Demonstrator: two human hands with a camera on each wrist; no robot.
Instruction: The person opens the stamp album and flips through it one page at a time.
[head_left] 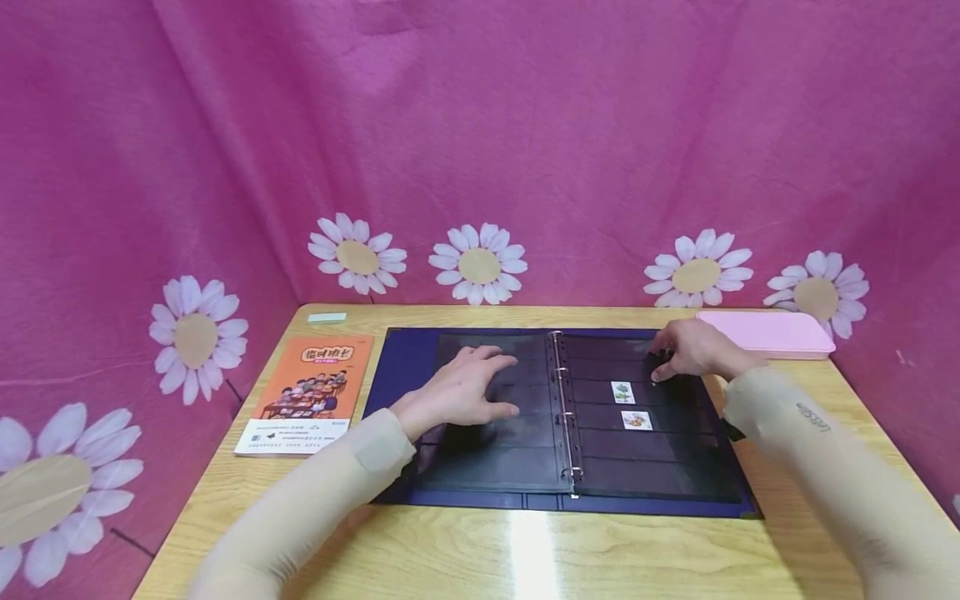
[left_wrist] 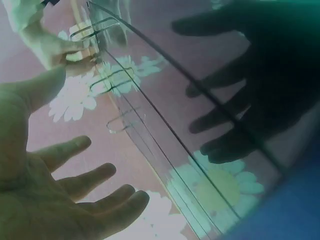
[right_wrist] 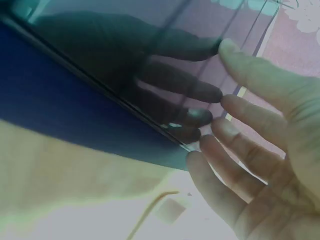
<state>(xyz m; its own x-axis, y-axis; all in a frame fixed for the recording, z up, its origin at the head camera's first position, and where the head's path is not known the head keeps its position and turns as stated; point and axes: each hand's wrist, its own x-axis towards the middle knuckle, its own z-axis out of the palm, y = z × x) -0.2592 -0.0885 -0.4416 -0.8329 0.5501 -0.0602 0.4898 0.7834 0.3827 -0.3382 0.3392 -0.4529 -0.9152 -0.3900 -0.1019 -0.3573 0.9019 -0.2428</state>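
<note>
A ring-binder stamp album [head_left: 536,502] with a dark blue cover lies spread on the wooden table. Its black pages have clear strip pockets, and metal rings run down the middle. On the right page sit a stamp with a green picture [head_left: 622,392] and, just below, a stamp with an orange-brown picture [head_left: 637,421]. My left hand [head_left: 467,387] hovers over the left page, fingers apart, holding nothing. At the upper right of the right page is my right hand [head_left: 693,348]; its fingertips [right_wrist: 230,46] touch the glossy sheet, meeting their dark reflections.
An orange book [head_left: 318,379] lies left of the album, with a small pale green strip [head_left: 326,317] behind it. A pink flat case [head_left: 768,332] rests at the back right, near the right forearm. Pink flowered cloth [head_left: 570,167] walls the table's back and sides.
</note>
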